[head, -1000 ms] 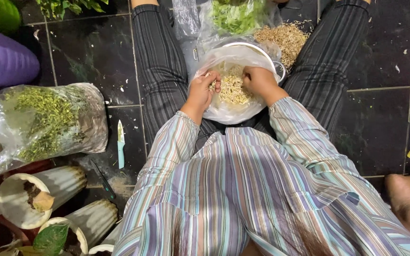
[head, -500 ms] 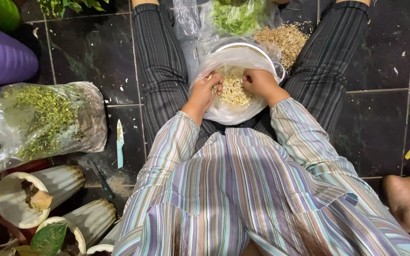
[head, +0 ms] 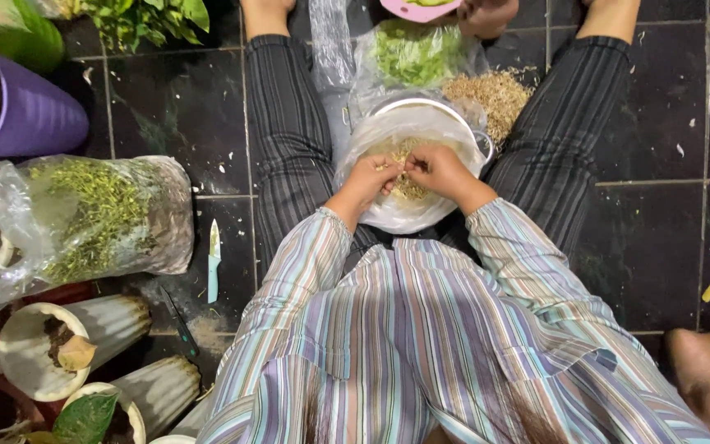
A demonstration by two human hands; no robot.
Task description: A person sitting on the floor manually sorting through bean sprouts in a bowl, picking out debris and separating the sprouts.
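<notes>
Fig.: we pick through pale sprouts (head: 404,160) in a plastic-lined bowl (head: 408,210) on the floor betw. our legs. Best done w/ small pinches, hands low over the bowl so bits drop back in, discards kept apart. Left hand (head: 369,179) & right hand (head: 437,170) meet mid-bowl, each grip nearly closed, fingertips pinching a few strands. Husk pile (head: 495,94) sits beyond the far rim.

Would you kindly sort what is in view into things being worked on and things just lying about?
In hand:
left hand and right hand, fingertips together, picking at the pale sprouts
plastic-lined bowl holding them
heap of pale trimmings beside it

Lying about:
small knife on the floor tiles
purple pot
bag of green sprigs
white ribbed pots
</notes>
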